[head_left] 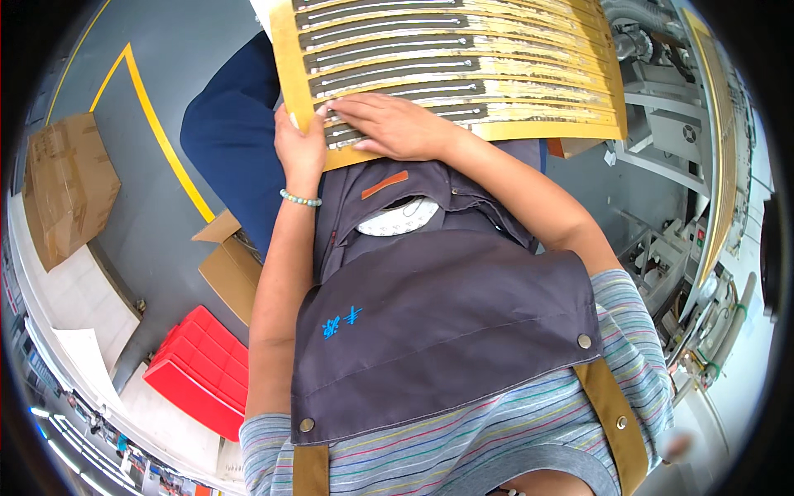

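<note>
A yellow sheet [546, 132] carrying rows of dark strips [395, 43] with thin silvery lines lies across my lap at the top. My left hand [301, 149] is at its near left corner, thumb over the border and the other fingers at the edge, partly hidden. A beaded bracelet [300, 198] circles that wrist. My right hand [399, 126] rests on the lowest dark strips, fingers stretched toward the left. Its fingertips meet my left thumb at the strips' left ends. Right of the dark strips, the rows look pale gold and shiny.
A dark apron [447, 306] covers my front, with a white round item [399, 219] in its pocket opening. Cardboard boxes [70, 190] and a red bin [203, 372] stand on the left. Metal machinery [674, 124] is at the right. A yellow line [161, 124] marks the grey floor.
</note>
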Demonstrator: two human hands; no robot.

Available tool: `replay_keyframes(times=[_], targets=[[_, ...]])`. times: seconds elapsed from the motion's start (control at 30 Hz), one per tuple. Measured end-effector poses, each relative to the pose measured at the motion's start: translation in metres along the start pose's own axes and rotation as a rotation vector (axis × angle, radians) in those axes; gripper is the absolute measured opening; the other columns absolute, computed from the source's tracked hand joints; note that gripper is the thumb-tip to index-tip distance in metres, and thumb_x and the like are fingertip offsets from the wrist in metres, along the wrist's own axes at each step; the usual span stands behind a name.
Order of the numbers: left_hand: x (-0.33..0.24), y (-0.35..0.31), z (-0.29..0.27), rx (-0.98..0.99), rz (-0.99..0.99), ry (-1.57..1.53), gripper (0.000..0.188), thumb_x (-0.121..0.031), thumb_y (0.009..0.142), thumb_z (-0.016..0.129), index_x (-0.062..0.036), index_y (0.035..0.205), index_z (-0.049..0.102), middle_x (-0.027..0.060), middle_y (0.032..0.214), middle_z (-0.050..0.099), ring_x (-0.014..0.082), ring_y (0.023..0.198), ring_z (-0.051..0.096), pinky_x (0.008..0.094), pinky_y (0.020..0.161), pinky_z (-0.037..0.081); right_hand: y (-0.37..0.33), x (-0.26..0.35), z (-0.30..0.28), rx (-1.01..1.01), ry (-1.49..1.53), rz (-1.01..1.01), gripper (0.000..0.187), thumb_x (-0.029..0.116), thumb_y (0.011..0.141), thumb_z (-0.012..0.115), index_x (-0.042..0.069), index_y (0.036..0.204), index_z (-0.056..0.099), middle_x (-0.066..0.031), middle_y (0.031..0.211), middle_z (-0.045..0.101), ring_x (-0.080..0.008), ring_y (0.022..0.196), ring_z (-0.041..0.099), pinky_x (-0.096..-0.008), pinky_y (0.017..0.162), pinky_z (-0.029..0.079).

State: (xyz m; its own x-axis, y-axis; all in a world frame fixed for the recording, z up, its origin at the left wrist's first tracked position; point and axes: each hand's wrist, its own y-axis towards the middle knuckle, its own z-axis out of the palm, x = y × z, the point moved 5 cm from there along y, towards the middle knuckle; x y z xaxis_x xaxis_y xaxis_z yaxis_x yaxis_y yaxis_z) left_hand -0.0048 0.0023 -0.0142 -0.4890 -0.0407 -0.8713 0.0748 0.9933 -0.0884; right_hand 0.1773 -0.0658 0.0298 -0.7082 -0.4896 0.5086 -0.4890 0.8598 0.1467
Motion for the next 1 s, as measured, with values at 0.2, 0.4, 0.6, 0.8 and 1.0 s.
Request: replay_keyframes(times=[0.2,0.4,0.6,0.8,1.0], targets=[[0.012,0.001,-0.004,0.016,-0.037,-0.066,0.048,-0.019,0.100,0.074,0.0021,0.140,0.058,0.0196,0.125,0.073,0.0282,0.114,0.072,0.0383,0.100,0.054,-0.007,0.005,-0.018,-0.074,0.130,-0.054,0.058,0.032,0.105,0.062,-0.001,0.152,0.052,-0.0153,0.164,0.044,-0.0343,0.151,0.043,-0.0449,0.123,0.039],[0.018,0.011,-0.001,-0.006,-0.043,-0.023,0.042,-0.027,0.108,0.062,0.0031,0.137,0.061,0.0214,0.126,0.073,0.0268,0.115,0.072,0.0372,0.100,0.053,-0.092,-0.009,-0.075,-0.017,0.001,0.037,0.050,0.025,0.105,0.063,0.002,0.149,0.057,-0.0102,0.161,0.050,-0.0314,0.146,0.050,-0.0448,0.120,0.044],[0.046,0.041,0.002,-0.014,-0.219,-0.238,0.048,-0.036,0.113,0.051,0.0051,0.132,0.065,0.0217,0.123,0.074,0.0320,0.111,0.071,0.0396,0.099,0.052,-0.132,-0.027,-0.065,0.212,-0.103,0.112,0.057,0.020,0.101,0.064,0.003,0.154,0.052,-0.0056,0.165,0.046,-0.0295,0.147,0.049,-0.0447,0.121,0.043],[0.022,0.040,0.007,0.022,-0.190,0.071,0.062,-0.048,0.113,0.039,0.0043,0.119,0.072,0.0255,0.114,0.075,0.0405,0.108,0.071,0.0454,0.095,0.052,-0.096,-0.017,-0.044,0.160,0.011,0.094,0.056,0.023,0.103,0.062,0.002,0.154,0.051,-0.0101,0.165,0.045,-0.0310,0.150,0.046,-0.0433,0.123,0.041],[0.037,0.045,0.009,-0.013,-0.189,0.055,0.063,-0.050,0.113,0.043,0.0037,0.115,0.075,0.0254,0.109,0.077,0.0407,0.101,0.074,0.0462,0.090,0.054,-0.032,0.005,-0.007,0.148,0.079,-0.219,0.065,0.033,0.107,0.058,0.000,0.160,0.040,-0.0126,0.169,0.039,-0.0314,0.155,0.040,-0.0435,0.126,0.037]])
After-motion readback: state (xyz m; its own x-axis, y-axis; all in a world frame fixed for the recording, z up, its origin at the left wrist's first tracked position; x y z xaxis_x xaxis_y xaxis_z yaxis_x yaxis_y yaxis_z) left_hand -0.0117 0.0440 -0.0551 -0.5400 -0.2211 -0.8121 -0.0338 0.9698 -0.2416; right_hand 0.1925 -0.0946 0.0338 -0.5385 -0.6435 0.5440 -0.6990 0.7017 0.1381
